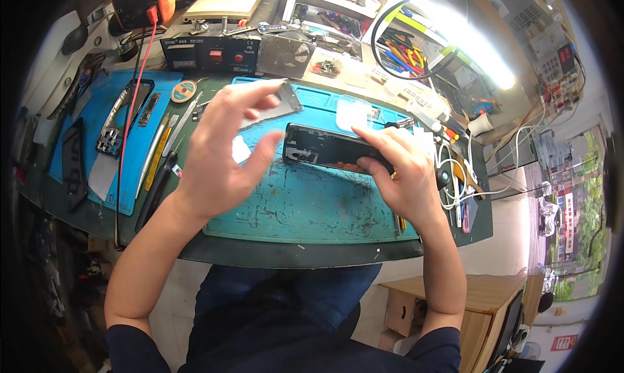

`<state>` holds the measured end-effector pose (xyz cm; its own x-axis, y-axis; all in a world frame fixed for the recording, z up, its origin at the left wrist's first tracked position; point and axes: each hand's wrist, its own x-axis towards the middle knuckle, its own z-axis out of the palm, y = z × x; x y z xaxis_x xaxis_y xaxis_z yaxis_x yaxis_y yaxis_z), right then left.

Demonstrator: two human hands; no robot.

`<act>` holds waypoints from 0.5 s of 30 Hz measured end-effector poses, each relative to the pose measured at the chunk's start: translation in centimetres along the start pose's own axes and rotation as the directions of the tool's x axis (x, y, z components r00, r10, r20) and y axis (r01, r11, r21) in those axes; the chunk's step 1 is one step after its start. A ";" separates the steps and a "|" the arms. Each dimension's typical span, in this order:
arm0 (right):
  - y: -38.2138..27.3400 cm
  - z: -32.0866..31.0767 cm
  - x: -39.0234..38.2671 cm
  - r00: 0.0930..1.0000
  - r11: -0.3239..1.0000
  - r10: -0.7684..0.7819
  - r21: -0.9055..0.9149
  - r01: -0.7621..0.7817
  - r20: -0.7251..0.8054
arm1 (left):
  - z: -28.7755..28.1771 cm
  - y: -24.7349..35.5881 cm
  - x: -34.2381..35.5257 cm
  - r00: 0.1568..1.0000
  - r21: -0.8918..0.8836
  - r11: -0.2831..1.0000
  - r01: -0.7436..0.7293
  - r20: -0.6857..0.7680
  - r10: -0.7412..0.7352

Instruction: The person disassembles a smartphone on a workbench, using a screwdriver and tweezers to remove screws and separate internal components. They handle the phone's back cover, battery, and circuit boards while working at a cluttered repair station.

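My right hand (400, 168) grips the right end of a dark phone frame (325, 145), thumb against its near side and fingers over the top. The frame is tilted above the blue work mat (292, 213), its hollow inner face partly showing. My left hand (224, 145) hovers to the left of the frame, thumb and fingers spread, with nothing seen between them. Just behind its fingertips a flat grey phone panel (289, 101) lies on the mat, partly covered by the hand. A small white piece (240, 150) is beside the left palm.
On the left, a second blue mat (130, 191) bears another phone frame (117, 135), tweezers and a yellow-handled tool (156, 161). A solder reel (184, 91) sits near it. Behind are a black bench unit (211, 53) and a clear box (353, 113). White cables (448, 178) loop at right.
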<state>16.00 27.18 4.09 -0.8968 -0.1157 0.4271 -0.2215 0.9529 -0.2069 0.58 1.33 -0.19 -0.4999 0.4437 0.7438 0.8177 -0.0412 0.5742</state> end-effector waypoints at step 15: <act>-1.3 1.8 -0.1 0.877 0.556 0.453 0.717 -0.420 0.163 | 2.3 2.2 -1.1 0.467 -0.392 0.260 0.882 0.664 -0.584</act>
<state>15.71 25.48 2.68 -0.9488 0.2843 0.1375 -0.0210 0.3776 -0.9257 3.53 2.77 -0.53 -0.5215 0.8258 -0.2148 -0.3404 0.0295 0.9398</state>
